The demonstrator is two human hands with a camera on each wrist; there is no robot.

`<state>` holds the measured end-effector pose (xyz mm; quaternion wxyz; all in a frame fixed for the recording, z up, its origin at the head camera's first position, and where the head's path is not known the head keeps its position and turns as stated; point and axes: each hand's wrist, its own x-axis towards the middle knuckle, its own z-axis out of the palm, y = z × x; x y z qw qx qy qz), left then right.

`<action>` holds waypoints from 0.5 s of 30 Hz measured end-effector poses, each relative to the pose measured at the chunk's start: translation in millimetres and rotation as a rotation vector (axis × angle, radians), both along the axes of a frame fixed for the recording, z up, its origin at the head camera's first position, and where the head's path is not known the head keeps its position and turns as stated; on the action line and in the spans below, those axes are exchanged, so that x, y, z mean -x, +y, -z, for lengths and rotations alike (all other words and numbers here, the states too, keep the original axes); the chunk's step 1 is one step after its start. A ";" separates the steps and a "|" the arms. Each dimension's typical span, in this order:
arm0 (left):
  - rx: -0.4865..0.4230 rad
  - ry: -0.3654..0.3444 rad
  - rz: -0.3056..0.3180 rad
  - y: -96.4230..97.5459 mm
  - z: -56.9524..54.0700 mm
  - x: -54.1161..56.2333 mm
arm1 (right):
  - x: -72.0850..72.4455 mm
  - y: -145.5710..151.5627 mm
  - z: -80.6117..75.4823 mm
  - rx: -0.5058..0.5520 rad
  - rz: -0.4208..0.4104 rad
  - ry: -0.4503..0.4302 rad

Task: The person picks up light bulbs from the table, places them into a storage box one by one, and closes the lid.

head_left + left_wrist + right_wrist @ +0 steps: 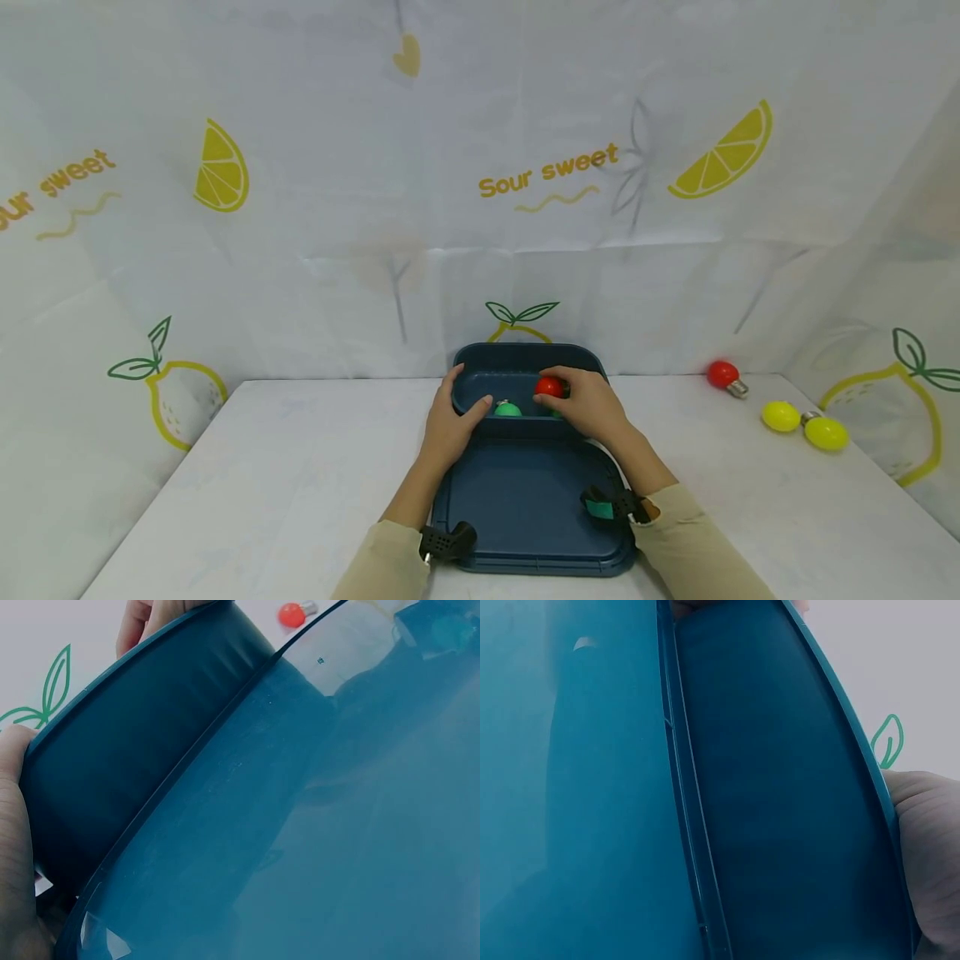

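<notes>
A dark blue box stands open at the back of the table, its flat lid spread out in front. At the box's left front corner, my left hand grips the wall, thumb over the front rim. Between thumb and fingers of my right hand, a red light bulb is pinched over the right part of the box. Inside lies a green bulb with a silvery cap; a bit of green also shows below the right hand. The front wall fills much of the left wrist view.
To the right on the white table lie another red bulb, a yellow bulb and a second yellow bulb. A white printed cloth hangs right behind the table.
</notes>
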<state>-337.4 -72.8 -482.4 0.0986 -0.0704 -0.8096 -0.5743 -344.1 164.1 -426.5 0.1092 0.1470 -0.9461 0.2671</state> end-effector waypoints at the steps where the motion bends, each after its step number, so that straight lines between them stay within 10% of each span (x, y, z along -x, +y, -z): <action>1: 0.000 0.000 0.001 0.0 0.0 -0.1 | 0.0 0.1 -0.1 0.001 -0.002 0.000; 15: -0.009 -0.008 0.003 -0.1 -1.3 -1.4 | 1.3 0.0 -0.1 -0.015 0.001 -0.005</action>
